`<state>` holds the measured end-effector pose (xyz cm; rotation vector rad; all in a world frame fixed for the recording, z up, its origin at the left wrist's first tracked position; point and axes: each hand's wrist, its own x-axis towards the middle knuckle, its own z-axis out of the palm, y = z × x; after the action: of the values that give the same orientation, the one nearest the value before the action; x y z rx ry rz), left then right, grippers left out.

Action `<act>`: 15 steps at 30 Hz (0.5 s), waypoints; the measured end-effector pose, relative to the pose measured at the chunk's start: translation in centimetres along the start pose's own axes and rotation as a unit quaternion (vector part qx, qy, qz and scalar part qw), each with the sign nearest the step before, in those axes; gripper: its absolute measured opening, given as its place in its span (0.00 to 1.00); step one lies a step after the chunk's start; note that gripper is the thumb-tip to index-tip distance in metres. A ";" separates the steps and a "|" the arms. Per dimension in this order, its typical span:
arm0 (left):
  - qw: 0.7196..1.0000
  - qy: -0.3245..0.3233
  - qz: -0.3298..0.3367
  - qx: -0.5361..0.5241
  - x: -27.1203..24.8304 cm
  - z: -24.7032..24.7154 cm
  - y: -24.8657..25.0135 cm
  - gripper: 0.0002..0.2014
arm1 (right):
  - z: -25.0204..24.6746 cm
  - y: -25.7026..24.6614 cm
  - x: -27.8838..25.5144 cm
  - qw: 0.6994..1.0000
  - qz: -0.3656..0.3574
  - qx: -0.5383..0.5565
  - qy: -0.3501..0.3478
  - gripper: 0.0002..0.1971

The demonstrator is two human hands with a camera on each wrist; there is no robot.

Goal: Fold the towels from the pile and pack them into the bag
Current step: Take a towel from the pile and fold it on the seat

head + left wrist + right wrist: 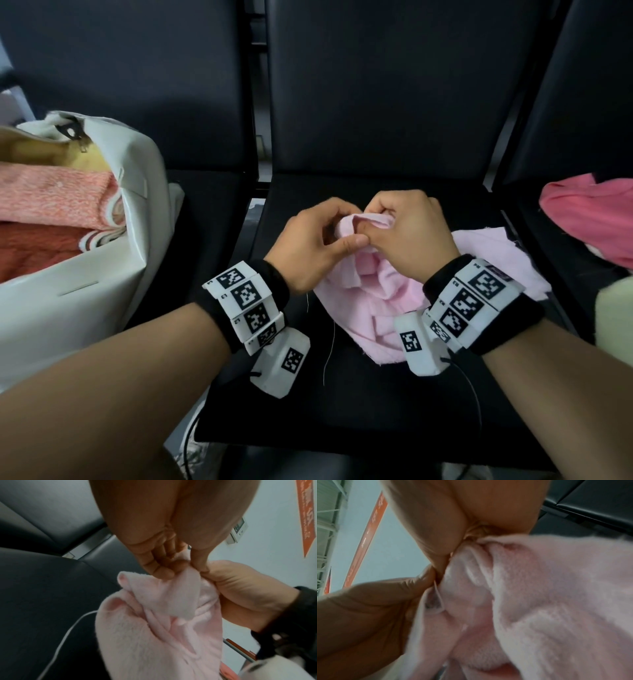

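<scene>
Both hands together, left hand (315, 240) and right hand (407, 233) pinching one edge of pale pink towel (373, 308) over black seat (394, 394); folding start, next spread corners apart

Left hand (310, 240) and right hand (409, 236) together, fingers curled, pinching.

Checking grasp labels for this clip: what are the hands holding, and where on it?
Both the left hand and the right hand pinch the light pink towel at one bunched edge, close together; the rest droops onto the black seat.
</scene>
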<state>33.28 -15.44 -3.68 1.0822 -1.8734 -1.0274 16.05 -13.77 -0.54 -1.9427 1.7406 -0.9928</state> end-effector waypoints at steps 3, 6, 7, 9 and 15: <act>0.999 0.008 0.012 0.049 0.0 0.0 0.2 0.13 | 0.2 0.1 0.1 1.000 0.002 -0.002 -0.005 0.10; 0.996 0.042 0.010 0.072 0.3 -0.1 0.0 0.03 | 0.4 0.2 0.3 1.000 -0.007 0.002 -0.018 0.08; 0.995 0.069 0.005 0.072 0.4 -0.3 -0.1 0.05 | 0.5 0.3 0.3 1.000 -0.011 0.001 -0.022 0.06; 0.990 0.129 -0.004 0.059 0.7 -0.8 -0.4 0.10 | 0.6 0.5 0.2 0.999 -0.016 -0.022 -0.033 0.04; 0.956 0.288 -0.051 0.007 1.2 -2.7 -0.7 0.12 | 0.2 1.8 0.6 0.994 0.034 -0.101 -0.020 0.09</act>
<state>35.39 -17.51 -2.91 1.3271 -1.3648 -0.6523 14.94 -14.68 -1.72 -1.9924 1.9352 -0.7749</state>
